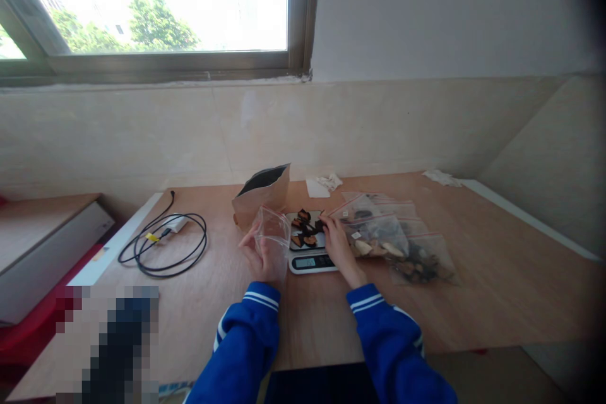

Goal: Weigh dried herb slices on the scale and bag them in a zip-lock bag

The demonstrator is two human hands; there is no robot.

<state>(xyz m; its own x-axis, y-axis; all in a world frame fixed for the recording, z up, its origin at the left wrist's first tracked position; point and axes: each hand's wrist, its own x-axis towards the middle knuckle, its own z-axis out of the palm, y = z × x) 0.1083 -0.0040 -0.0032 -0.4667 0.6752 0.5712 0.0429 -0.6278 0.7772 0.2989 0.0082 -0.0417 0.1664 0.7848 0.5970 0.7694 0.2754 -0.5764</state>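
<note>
Upright, mouth seemingly up: clear bag (273,233) in left hand (258,254)'s closed grip.

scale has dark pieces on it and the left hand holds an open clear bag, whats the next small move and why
Probably pinch a piece: the right hand already rests at the pieces on the scale, while the left hand holds the clear bag upright beside them.
</note>
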